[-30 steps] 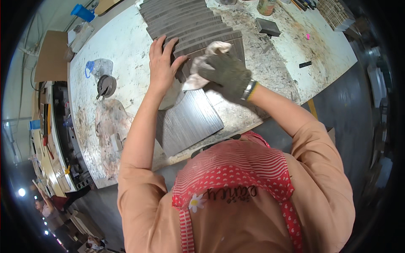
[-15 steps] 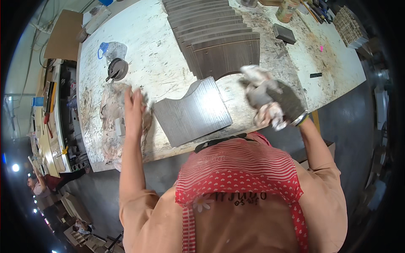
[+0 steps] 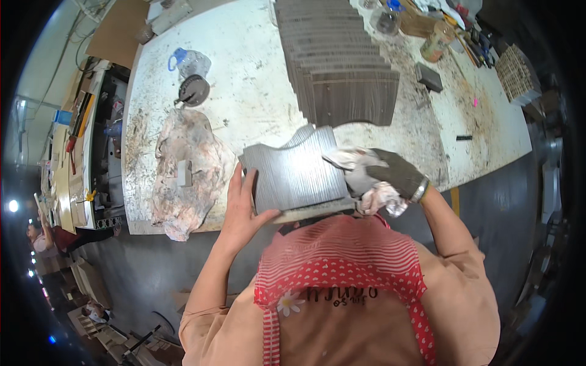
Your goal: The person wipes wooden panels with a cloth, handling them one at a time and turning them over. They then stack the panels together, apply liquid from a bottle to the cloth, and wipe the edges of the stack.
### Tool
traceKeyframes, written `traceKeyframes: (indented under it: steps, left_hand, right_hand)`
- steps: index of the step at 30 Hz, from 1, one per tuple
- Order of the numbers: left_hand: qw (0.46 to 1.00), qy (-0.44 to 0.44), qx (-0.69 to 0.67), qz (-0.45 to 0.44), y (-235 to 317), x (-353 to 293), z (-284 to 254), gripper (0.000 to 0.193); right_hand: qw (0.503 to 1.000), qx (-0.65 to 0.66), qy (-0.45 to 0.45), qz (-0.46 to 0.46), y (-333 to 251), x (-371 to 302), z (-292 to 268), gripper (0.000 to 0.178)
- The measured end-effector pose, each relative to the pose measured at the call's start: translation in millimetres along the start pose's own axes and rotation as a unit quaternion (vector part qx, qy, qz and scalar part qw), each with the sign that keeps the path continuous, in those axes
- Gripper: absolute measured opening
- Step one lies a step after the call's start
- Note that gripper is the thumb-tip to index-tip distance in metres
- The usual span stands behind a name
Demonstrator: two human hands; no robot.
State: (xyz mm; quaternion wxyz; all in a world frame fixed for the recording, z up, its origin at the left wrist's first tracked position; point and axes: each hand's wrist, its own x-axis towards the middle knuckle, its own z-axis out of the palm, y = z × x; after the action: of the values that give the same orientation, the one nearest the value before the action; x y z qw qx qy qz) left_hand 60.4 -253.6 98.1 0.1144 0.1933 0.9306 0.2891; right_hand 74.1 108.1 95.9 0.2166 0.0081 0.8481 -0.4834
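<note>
A dark grey wood-grain panel (image 3: 293, 174) with a wavy far edge lies at the table's near edge, in front of me. Bare, my left hand (image 3: 243, 210) grips its near left corner, fingers along the left side and thumb at the near edge. My right hand (image 3: 397, 172), in a dark glove, clutches a crumpled, stained white rag (image 3: 360, 168) against the panel's right side. The rag hides part of that edge. Beyond the panel stands a long overlapping row of similar panels (image 3: 354, 100).
A stained cloth (image 3: 195, 146) with a small pale block (image 3: 184, 173) on it lies at left. Behind it are a dark round dish (image 3: 194, 91) and a clear jug with a blue handle (image 3: 194, 63). At right sit a dark block (image 3: 429, 77), a bottle (image 3: 437, 43) and a woven basket (image 3: 516, 74).
My left hand has moved right from above the stained cloth onto the panel's left corner. My right hand has brought the rag left against the panel. The view has shifted slightly.
</note>
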Motion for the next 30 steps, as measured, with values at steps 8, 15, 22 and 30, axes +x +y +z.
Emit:
traceKeyframes:
  steps: [8, 15, 22, 30]
  left_hand:
    - [0.960, 0.116, -0.232, 0.104, 36.3, 165.7, 27.3, 0.118]
    - [0.976, 0.103, -0.193, 0.007, 11.4, 234.9, 105.8, 0.127]
    - [0.970, 0.198, -0.135, 0.024, 10.2, 265.0, 86.0, 0.093]
    - [0.955, 0.284, 0.086, -0.027, 24.3, 218.7, 73.0, 0.088]
  right_hand:
    - [0.956, -0.158, 0.220, -0.117, 196.3, 36.8, -106.7, 0.062]
    - [0.981, -0.123, 0.146, -0.026, 111.5, 83.1, -97.3, 0.063]
    - [0.950, -0.159, 0.137, -0.229, 147.5, 191.0, -136.9, 0.035]
    - [0.898, -0.432, 0.020, -0.078, 108.3, 153.2, -126.6, 0.057]
